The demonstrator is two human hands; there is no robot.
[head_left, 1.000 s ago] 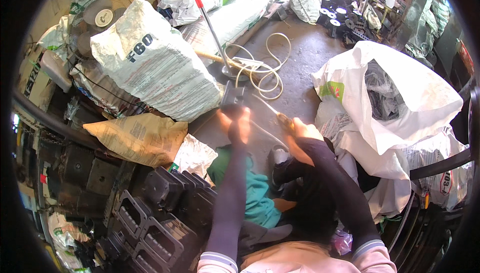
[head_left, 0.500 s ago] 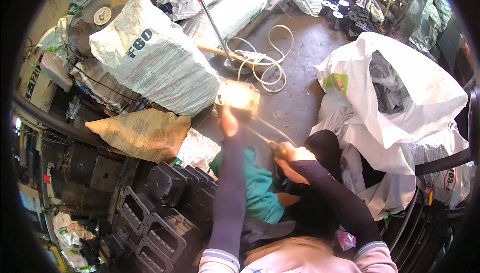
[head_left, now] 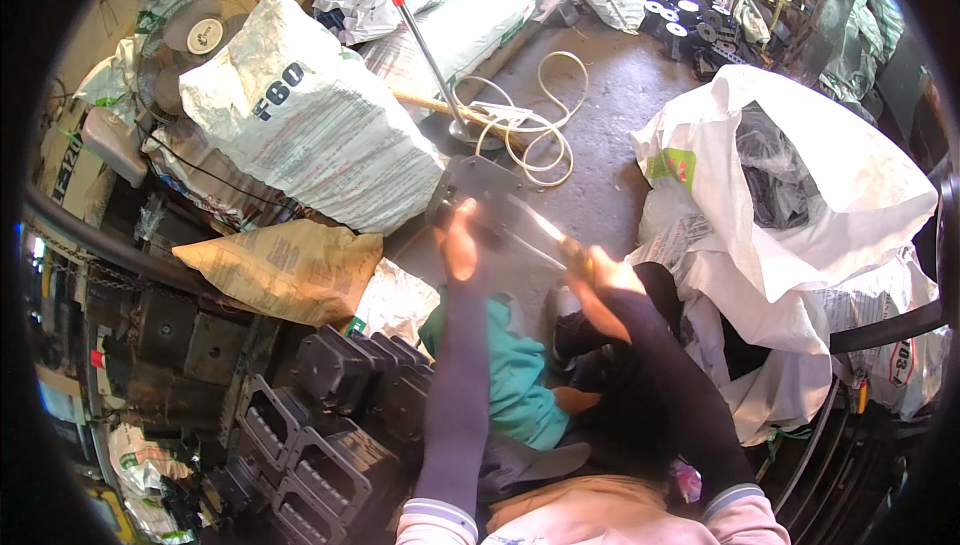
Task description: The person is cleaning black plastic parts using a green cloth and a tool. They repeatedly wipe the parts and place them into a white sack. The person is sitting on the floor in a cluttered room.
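Observation:
My left hand [head_left: 458,240] grips a dark grey, roughly rectangular plastic part [head_left: 485,185] with rounded corners, its thumb lying on the near side. Closed round the brownish handle of a knife [head_left: 535,220], my right hand [head_left: 605,280] is just right of the part. The long, bright blade is smeared by motion and points up and left toward the part's right edge. Whether it touches the part, I cannot tell. Lower left of my left forearm, several black plastic housings [head_left: 325,480] with rectangular openings are stacked.
A large open white sack [head_left: 700,135] with dark parts inside stands at right. Left are a printed white sack [head_left: 330,135], a brown paper bag [head_left: 290,270] and a fan [head_left: 205,35]. Beyond the part lie a coiled pale cord [head_left: 545,160] and a red-tipped metal rod [head_left: 425,45].
My right hand has moved slightly right and up with the knife. The dark part has tilted in my left hand, so the bright glare on its face is gone.

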